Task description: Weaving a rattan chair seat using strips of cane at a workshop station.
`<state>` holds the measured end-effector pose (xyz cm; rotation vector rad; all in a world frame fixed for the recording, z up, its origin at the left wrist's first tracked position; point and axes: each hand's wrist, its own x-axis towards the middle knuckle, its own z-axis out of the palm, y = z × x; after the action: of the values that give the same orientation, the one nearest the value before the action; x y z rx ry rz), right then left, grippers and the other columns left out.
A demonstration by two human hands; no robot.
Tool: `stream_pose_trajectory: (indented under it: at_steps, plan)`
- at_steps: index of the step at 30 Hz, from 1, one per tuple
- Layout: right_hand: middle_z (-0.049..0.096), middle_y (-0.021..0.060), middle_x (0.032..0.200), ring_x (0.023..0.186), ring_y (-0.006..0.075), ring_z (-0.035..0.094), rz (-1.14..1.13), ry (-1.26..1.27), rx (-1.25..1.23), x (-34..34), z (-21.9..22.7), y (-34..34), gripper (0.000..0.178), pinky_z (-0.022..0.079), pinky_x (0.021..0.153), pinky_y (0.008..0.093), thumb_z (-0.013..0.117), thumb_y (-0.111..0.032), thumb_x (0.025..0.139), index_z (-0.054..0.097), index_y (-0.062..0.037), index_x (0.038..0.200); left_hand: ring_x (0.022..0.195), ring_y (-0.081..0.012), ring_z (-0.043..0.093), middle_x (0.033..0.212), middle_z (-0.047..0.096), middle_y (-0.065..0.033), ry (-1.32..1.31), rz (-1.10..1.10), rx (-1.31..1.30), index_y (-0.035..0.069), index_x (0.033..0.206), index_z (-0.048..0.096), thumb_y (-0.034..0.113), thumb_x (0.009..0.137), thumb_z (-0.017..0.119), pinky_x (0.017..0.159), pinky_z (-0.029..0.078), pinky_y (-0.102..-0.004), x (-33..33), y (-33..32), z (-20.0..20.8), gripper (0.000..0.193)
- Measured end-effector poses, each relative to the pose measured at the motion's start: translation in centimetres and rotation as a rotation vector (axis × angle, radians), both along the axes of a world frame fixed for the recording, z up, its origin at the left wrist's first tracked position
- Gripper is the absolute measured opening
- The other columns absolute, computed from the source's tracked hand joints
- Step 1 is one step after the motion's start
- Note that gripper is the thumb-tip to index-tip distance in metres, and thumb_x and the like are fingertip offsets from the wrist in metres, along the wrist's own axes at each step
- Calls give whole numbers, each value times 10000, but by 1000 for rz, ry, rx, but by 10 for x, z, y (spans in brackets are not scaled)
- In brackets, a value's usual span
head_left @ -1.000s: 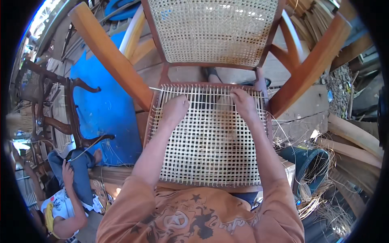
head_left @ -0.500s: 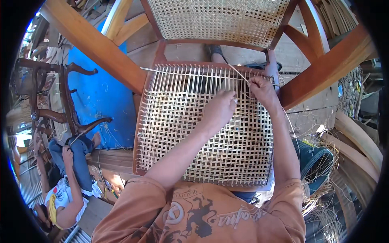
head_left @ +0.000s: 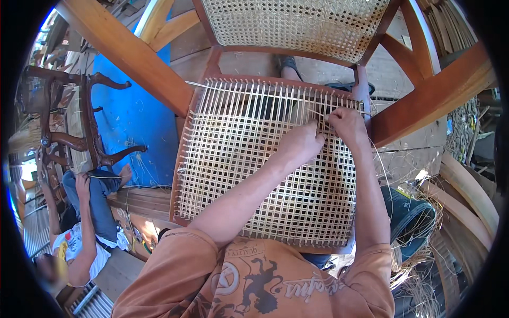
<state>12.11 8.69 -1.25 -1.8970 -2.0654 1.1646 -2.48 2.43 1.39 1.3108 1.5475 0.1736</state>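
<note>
A wooden chair's seat frame (head_left: 183,143) carries a half-woven panel of pale cane strands (head_left: 254,175). Toward its far edge the lengthwise strands stand with few crossing ones, and a row of pegs (head_left: 275,84) lines the frame. My right hand (head_left: 347,126) is closed in a pinch on a thin cane strip (head_left: 316,113) near the far right corner. Just left of it, my left hand (head_left: 303,142) rests on the weave with fingers curled; what its fingertips hold, if anything, is hidden.
The chair's caned backrest (head_left: 297,29) stands beyond the seat, between two thick wooden arms (head_left: 122,55). At left, another person (head_left: 79,233) sits by a carved dark chair frame (head_left: 87,122) and a blue sheet (head_left: 127,116). A dark bucket (head_left: 405,214) with cane scraps lies at right.
My left hand has moved right, closer to my right hand. The cane strip, which pointed up past the far edge, now lies lower between the hands. The view has shifted slightly.
</note>
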Motion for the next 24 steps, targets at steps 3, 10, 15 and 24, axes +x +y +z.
stream_pose_trajectory:
  at_steps: [3, 10, 15, 24]
  plan:
    - [630, 206, 797, 764, 363, 620, -27, -29, 1, -2, 5, 1, 232, 493, 731, 423, 590, -247, 741, 663, -31, 785, 865, -401, 605, 932, 601, -296, -108, 96, 78, -78, 1189, 451, 216, 835, 491, 825, 469, -429, -2, -5, -9, 462]
    - [624, 226, 821, 799, 378, 615, -4, -189, -28, -15, 11, 3, 219, 486, 769, 430, 553, -195, 711, 662, -21, 789, 787, -396, 619, 859, 614, -279, -53, 51, 64, -83, 1158, 462, 221, 829, 516, 766, 487, -448, -2, -7, -6, 451]
    - [626, 221, 832, 817, 371, 612, 52, -176, -48, -7, -2, 6, 219, 479, 779, 430, 544, -194, 727, 662, -27, 807, 718, -362, 629, 775, 630, -224, 48, -70, 218, -65, 1079, 539, 172, 859, 478, 672, 504, -437, -11, -1, -16, 329]
    - [633, 202, 819, 792, 341, 620, 135, -77, 70, 6, -23, 4, 205, 479, 744, 406, 551, -180, 742, 655, -21, 818, 899, -321, 590, 968, 585, -168, 398, -216, 333, 79, 1016, 621, 123, 802, 540, 776, 476, -412, -18, 34, -36, 233]
